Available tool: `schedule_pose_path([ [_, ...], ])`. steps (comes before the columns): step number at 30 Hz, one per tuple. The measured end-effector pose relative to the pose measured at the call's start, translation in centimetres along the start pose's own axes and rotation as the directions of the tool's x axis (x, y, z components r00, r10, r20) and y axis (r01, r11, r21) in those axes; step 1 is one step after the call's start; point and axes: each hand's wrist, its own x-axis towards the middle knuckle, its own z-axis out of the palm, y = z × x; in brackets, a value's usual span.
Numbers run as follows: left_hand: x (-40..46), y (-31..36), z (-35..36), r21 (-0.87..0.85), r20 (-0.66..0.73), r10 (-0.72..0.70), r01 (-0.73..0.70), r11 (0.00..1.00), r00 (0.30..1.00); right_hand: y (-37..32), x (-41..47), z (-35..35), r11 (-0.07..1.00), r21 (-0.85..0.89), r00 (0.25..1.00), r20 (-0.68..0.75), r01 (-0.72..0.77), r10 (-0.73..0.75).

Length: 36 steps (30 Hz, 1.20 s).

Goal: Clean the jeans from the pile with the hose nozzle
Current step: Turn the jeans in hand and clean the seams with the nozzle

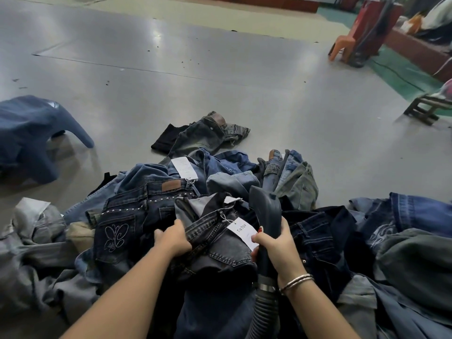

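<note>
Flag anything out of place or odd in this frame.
One pair of jeans lies alone on the floor, apart from the pile. A blue stool at left lies tipped on its side. Small dark debris dots the floor. Otherwise nothing stands out.

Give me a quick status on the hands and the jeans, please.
Left hand grips dark grey jeans atop pile. Right hand holds hose nozzle, tip above jeans. White tag lies beside nozzle.
</note>
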Motion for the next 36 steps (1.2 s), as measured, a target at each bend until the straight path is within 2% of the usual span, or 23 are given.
schedule_pose_path([
  [2,-1.2,1.8,-0.9,0.077,-0.295,0.141,-0.123,0.989,0.945,0.1,0.1,0.6,1.0,0.004,1.0,-0.027,0.014,-0.014],
  [3,-2.0,3.1,-1.3,0.101,-0.447,0.267,-0.249,0.963,0.854,0.2,0.2,1.1,1.0,0.022,0.999,-0.041,0.022,-0.021],
  [5,-4.0,5.7,-2.2,0.217,-0.643,0.512,-0.506,0.835,0.569,0.1,0.5,2.0,0.994,0.096,0.996,-0.077,0.047,-0.039],
  [6,-4.9,6.9,-2.6,0.293,-0.684,0.593,-0.585,0.756,0.424,0.0,0.8,2.3,0.988,0.143,0.993,-0.105,0.062,-0.047],
  [7,-5.8,7.9,-2.8,0.337,-0.699,0.632,-0.625,0.704,0.335,-0.2,1.1,2.5,0.979,0.188,0.989,-0.141,0.074,-0.047],
  [10,-8.4,9.5,-2.8,0.381,-0.668,0.699,-0.689,0.617,0.257,-0.7,2.1,2.1,0.971,0.225,0.965,-0.262,0.083,-0.021],
  [12,-9.8,9.5,-2.1,0.278,-0.575,0.731,-0.754,0.596,0.366,-0.9,2.5,1.5,0.967,0.237,0.957,-0.29,0.098,-0.026],
  [14,-10.8,8.7,-2.1,-0.106,-0.38,0.712,-0.793,0.601,0.59,-0.9,2.5,1.0,0.968,0.223,0.958,-0.283,0.113,-0.047],
  [15,-11.2,8.2,-2.5,-0.343,-0.239,0.702,-0.734,0.586,0.671,-1.1,2.4,0.7,0.969,0.21,0.958,-0.281,0.126,-0.063],
  [16,-11.4,7.8,-3.4,-0.608,-0.092,0.689,-0.589,0.532,0.719,-1.4,2.2,0.3,0.969,0.203,0.957,-0.278,0.139,-0.079],
  [17,-11.2,7.5,-4.2,-0.828,0.043,0.654,-0.339,0.447,0.755,-1.8,2.2,-0.2,0.97,0.198,0.96,-0.265,0.144,-0.088],
  [18,-10.8,7.1,-4.7,-0.935,0.172,0.574,-0.05,0.35,0.801,-2.1,2.2,-0.8,0.971,0.196,0.967,-0.238,0.137,-0.088],
  [19,-10.4,6.7,-5.1,-0.957,0.241,0.472,0.126,0.263,0.848,-2.5,2.3,-1.4,0.971,0.2,0.976,-0.199,0.128,-0.088],
  [20,-10.1,6.1,-5.2,-0.943,0.273,0.334,0.183,0.277,0.902,-2.8,2.2,-1.8,0.97,0.21,0.985,-0.149,0.123,-0.092],
  [21,-9.9,5.6,-5.0,-0.893,0.298,0.191,0.203,0.401,0.935,-3.1,1.9,-1.9,0.967,0.223,0.99,-0.095,0.121,-0.102],
  [23,-10.0,5.1,-3.8,-0.717,0.41,0.051,0.287,0.636,0.911,-3.3,1.4,-1.8,0.96,0.245,0.991,-0.008,0.134,-0.136],
  [24,-10.3,4.9,-3.3,-0.664,0.516,0.059,0.355,0.658,0.854,-3.4,1.1,-1.6,0.955,0.255,0.986,0.031,0.152,-0.166],
  [26,-10.9,5.4,-2.8,-0.624,0.722,0.202,0.498,0.602,0.661,-3.6,0.6,-1.3,0.938,0.292,0.969,0.101,0.188,-0.226],
  [27,-11.1,5.8,-2.7,-0.626,0.759,0.279,0.542,0.56,0.589,-3.8,0.4,-1.2,0.929,0.313,0.96,0.13,0.198,-0.249],
  [29,-11.4,6.7,-2.9,-0.692,0.722,0.397,0.596,0.408,0.567,-4.0,0.1,-1.2,0.926,0.317,0.951,0.161,0.203,-0.264],
  [31,-11.6,7.5,-3.3,-0.763,0.623,0.433,0.628,0.151,0.652,-3.9,-0.2,-1.2,0.937,0.286,0.955,0.159,0.199,-0.251],
  [33,-11.3,7.8,-4.6,-0.778,0.529,0.374,0.611,-0.143,0.762,-3.7,-0.2,-1.5,0.936,0.298,0.964,0.127,0.19,-0.236],
  [36,-10.8,7.8,-6.9,-0.736,0.286,0.314,0.418,-0.533,0.905,-3.3,0.2,-2.2,0.915,0.358,0.978,0.023,0.185,-0.207],
])
